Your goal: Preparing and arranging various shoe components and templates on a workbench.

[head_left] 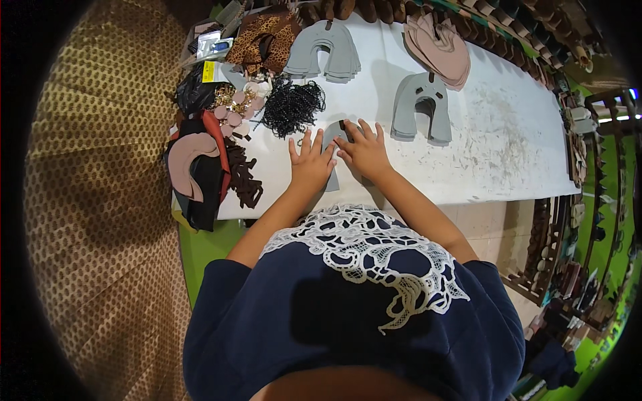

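Observation:
Both hands lie flat near the table's front edge, over a grey U-shaped cut piece (332,136). My left hand (309,164) has its fingers spread and covers the piece's left side. My right hand (366,152), also spread, rests on its right side, so much of the piece is hidden. At its top a small dark brown strip (342,125) shows beside my right fingers. Just beyond my left hand is a heap of black beaded strands (292,107). To the right of my hands sits a stack of similar grey U-shaped pieces (420,110) with a brown strip on top.
Another grey stack (326,52) and leopard-print material (264,41) lie at the back left. Pinkish curved pieces (436,50) are stacked at the far right. Dark brown strips (245,175) and a pink curved piece (190,164) crowd the left edge. Rows of shoes (485,37) line the back.

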A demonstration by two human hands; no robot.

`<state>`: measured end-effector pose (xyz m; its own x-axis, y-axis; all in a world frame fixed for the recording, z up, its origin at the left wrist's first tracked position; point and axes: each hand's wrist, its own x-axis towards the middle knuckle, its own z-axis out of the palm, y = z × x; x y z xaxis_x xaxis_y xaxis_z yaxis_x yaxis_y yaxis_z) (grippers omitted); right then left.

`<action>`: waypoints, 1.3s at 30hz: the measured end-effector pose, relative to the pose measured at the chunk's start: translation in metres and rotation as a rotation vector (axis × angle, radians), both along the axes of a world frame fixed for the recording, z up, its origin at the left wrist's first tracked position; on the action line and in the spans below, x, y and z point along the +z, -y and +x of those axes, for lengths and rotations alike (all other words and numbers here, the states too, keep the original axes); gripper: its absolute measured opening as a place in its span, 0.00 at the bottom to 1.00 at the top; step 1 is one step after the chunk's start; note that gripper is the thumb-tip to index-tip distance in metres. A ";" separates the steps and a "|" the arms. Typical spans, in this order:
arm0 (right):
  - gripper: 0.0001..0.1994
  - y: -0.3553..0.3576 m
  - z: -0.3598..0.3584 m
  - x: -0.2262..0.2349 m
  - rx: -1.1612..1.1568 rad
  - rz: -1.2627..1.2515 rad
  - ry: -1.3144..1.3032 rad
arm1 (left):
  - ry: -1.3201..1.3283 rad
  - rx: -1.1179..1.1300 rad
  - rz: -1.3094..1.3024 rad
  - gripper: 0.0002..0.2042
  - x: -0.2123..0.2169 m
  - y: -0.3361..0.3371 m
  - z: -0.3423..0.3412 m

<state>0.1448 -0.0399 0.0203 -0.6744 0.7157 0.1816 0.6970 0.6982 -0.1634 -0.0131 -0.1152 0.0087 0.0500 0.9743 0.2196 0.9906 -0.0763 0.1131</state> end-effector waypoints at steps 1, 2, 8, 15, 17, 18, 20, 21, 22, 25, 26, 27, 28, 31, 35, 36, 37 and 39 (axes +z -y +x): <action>0.16 0.000 0.000 -0.001 -0.002 0.006 0.016 | -0.006 -0.011 0.008 0.19 -0.001 0.002 -0.001; 0.16 0.000 0.000 -0.002 -0.001 0.008 0.016 | -0.012 -0.023 0.015 0.20 -0.001 0.004 -0.003; 0.16 0.001 0.001 -0.007 -0.015 0.030 -0.011 | -0.041 -0.017 0.028 0.22 0.001 0.013 -0.004; 0.16 0.004 0.002 -0.019 0.041 0.068 -0.016 | -0.040 0.014 -0.011 0.22 0.009 0.014 0.001; 0.16 0.006 0.003 -0.016 0.092 0.076 -0.036 | -0.022 0.013 0.002 0.21 0.009 0.014 0.001; 0.16 0.006 0.003 -0.014 0.067 0.065 -0.032 | -0.021 0.016 0.001 0.21 0.008 0.014 0.001; 0.16 0.008 0.004 -0.009 0.040 0.050 -0.023 | -0.019 0.023 -0.062 0.21 0.012 0.015 0.001; 0.16 0.009 0.003 -0.008 0.027 0.061 -0.018 | -0.016 0.023 -0.064 0.21 0.012 0.015 0.001; 0.16 0.009 0.002 -0.007 0.014 0.073 -0.013 | -0.009 0.024 -0.066 0.21 0.012 0.014 0.000; 0.16 0.012 0.002 -0.009 -0.015 0.068 -0.024 | 0.007 0.023 -0.065 0.21 0.014 0.015 0.000; 0.16 0.013 0.002 -0.009 -0.014 0.068 -0.023 | 0.014 0.021 -0.063 0.21 0.015 0.015 0.001; 0.17 0.013 0.001 -0.009 -0.025 0.075 -0.016 | 0.015 0.022 -0.063 0.21 0.016 0.015 0.001; 0.17 0.014 0.001 -0.009 -0.035 0.081 -0.010 | 0.012 0.024 -0.067 0.21 0.017 0.015 0.001; 0.18 0.015 0.000 -0.011 -0.042 0.087 -0.015 | -0.007 0.026 -0.051 0.20 0.014 0.015 0.001; 0.19 0.016 0.000 -0.011 -0.035 0.093 -0.011 | 0.026 0.022 0.012 0.16 0.012 0.009 0.000; 0.19 0.015 0.001 -0.011 -0.048 0.086 -0.026 | 0.025 0.021 0.014 0.16 0.013 0.006 -0.001; 0.20 0.015 0.001 -0.010 -0.061 0.079 -0.041 | 0.035 0.021 0.019 0.15 0.013 0.004 -0.001; 0.20 0.014 0.001 -0.008 -0.063 0.074 -0.052 | 0.044 0.022 0.025 0.14 0.012 0.002 -0.001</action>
<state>0.1458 -0.0537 0.0120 -0.6169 0.7397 0.2689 0.7317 0.6648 -0.1501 -0.0145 -0.1174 0.0211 0.0186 0.9692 0.2456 0.9862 -0.0582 0.1549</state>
